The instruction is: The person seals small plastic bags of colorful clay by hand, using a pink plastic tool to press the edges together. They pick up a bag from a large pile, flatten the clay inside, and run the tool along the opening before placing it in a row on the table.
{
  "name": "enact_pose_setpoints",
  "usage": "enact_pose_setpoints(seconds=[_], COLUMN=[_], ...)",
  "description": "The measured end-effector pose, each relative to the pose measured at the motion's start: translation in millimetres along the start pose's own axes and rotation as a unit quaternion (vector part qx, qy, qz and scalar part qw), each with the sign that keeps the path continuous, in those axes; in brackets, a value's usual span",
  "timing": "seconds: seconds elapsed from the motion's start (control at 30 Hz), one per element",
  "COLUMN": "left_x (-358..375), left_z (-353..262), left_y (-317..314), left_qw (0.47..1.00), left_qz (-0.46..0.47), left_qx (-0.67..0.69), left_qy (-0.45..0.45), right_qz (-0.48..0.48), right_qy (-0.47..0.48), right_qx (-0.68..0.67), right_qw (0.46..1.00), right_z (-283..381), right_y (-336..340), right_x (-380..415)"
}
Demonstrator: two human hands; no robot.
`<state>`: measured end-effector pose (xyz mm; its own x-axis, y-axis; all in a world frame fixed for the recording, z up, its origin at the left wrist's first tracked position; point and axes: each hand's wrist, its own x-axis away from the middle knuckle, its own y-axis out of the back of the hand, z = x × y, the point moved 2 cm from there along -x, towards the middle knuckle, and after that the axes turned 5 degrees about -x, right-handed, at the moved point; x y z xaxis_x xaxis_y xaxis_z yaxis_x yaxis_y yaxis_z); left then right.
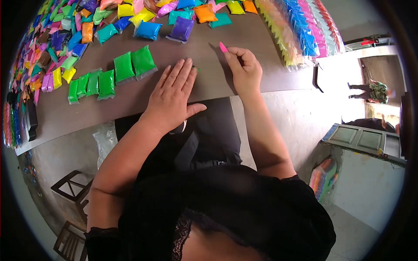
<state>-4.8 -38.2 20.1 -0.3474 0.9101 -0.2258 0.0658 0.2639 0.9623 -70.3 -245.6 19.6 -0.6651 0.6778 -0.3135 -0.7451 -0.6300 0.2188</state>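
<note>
My left hand (170,96) lies flat on the brown table (200,85), palm down, fingers stretched out and thumb apart. A bit of something green (197,69) shows beside its fingertips; the rest, if any, is hidden under the hand. Between thumb and bent index finger, my right hand (246,71) pinches a small bright pink pointed piece (223,47), tip up and to the left, over the table. Left of my left hand are several bright green packets: larger ones (143,61) nearest it and smaller ones (106,84) in a row farther left.
Many coloured packets (89,32) cover the table's left and far side, with a purple packet (181,28) nearest the middle. Folded strips of coloured plastic bags (300,32) lie at the right. Wooden chairs (72,187) stand below left. A person (378,91) is far off right.
</note>
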Motion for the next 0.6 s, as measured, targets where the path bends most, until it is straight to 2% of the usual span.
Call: enact_pose_setpoints(seconds=[0.37, 0.43, 0.47, 0.53, 0.6], left_x=[6.9, 5.7, 7.0, 13.3, 20.5], left_z=[7.5, 10.0, 10.4, 10.0, 5.6], left_y=[1.0, 5.0, 8.3, 16.7, 9.8], left_qw=[0.999, 0.999, 0.999, 0.994, 0.997], left_qz=[0.019, 0.019, 0.015, -0.078, -0.057], left_qx=[-0.019, 0.04, 0.039, 0.076, 0.043], left_qy=[0.024, 0.017, 0.018, 0.028, 0.007], right_qz=[0.021, 0.027, 0.025, 0.02, 0.063], right_qy=[-0.005, -0.002, -0.005, -0.008, -0.04], right_qx=[0.005, 0.01, 0.015, 0.019, 0.041], right_qw=[1.0, 1.0, 1.0, 1.0, 0.996], right_z=[-7.4, -3.9, -4.4, -3.8, -3.5], right_y=[-0.7, -1.0, -0.9, -1.0, 0.4], right_x=[1.3, -0.3, 0.1, -3.8, -4.6])
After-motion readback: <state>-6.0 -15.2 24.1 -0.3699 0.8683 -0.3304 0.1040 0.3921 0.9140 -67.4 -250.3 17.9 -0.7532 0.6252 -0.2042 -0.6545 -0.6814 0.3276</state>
